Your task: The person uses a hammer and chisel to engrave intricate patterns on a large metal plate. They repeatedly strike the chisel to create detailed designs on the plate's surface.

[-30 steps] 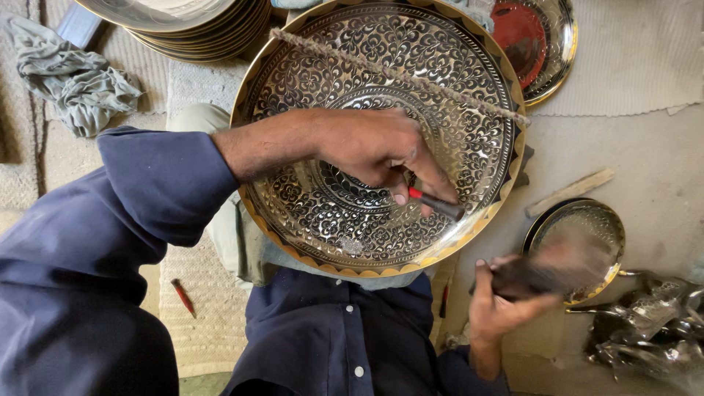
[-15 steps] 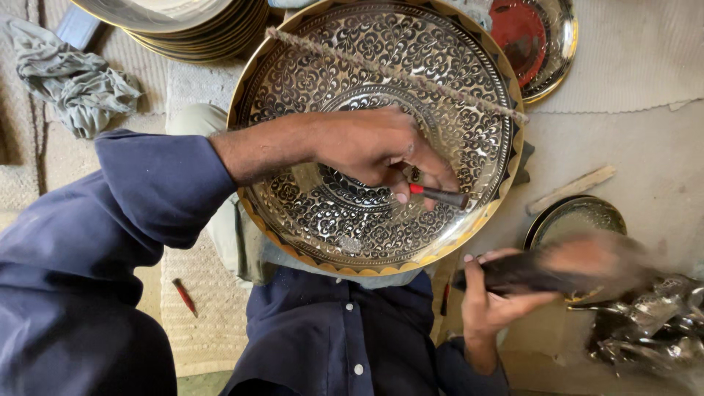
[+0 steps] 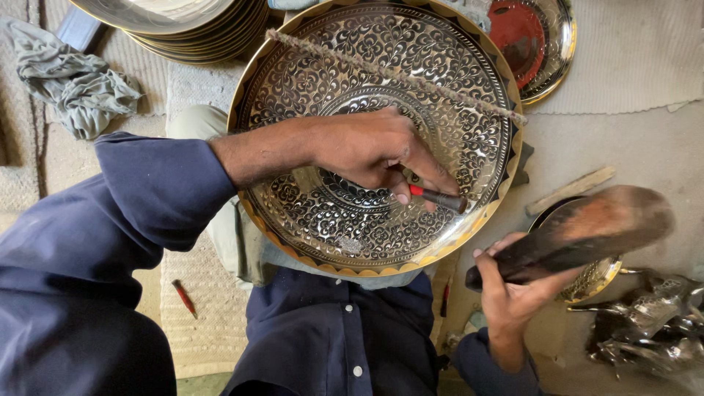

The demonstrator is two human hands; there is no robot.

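Note:
A large round engraved brass tray [image 3: 469, 110] rests tilted on my lap, its face covered in dense floral pattern. My left hand [image 3: 374, 150] lies on the tray's middle and pinches a thin chisel with a red band [image 3: 438, 196], its tip pointing at the lower right rim. My right hand [image 3: 517, 290] is below and right of the tray, gripping a dark wooden mallet [image 3: 579, 231] that is raised and blurred. A twisted cord [image 3: 396, 73] stretches across the tray's upper half.
A stack of plain metal trays [image 3: 183, 26] sits at top left, beside a grey rag [image 3: 70, 81]. A red-centred tray [image 3: 535, 40] lies at top right. A small engraved dish [image 3: 598, 275], a wooden stick [image 3: 572, 189], crumpled silvery pieces [image 3: 645, 326] and a red tool [image 3: 183, 297] lie around.
My right hand has swung the mallet upward and toward the chisel. My left hand and the chisel have stayed at the same spot on the tray.

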